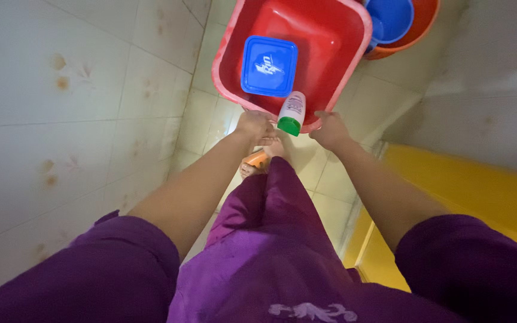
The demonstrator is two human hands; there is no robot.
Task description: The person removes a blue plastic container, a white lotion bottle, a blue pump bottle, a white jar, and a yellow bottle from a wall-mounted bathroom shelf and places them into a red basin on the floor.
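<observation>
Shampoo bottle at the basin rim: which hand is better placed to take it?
Left, probably. The left hand sits right beside the bottle near its green cap; the right hand grips the red basin rim.

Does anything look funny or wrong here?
Yes, a little. A white bottle with a green cap hangs upside down over the near rim of the red tub, between the left hand and right hand. Nothing looks spilled or broken.

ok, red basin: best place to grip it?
Probably the near rim, from the person's side. The red basin is wide with a rolled lip, and the left hand and right hand already sit there, either side of the bottle lying on that edge.
</observation>
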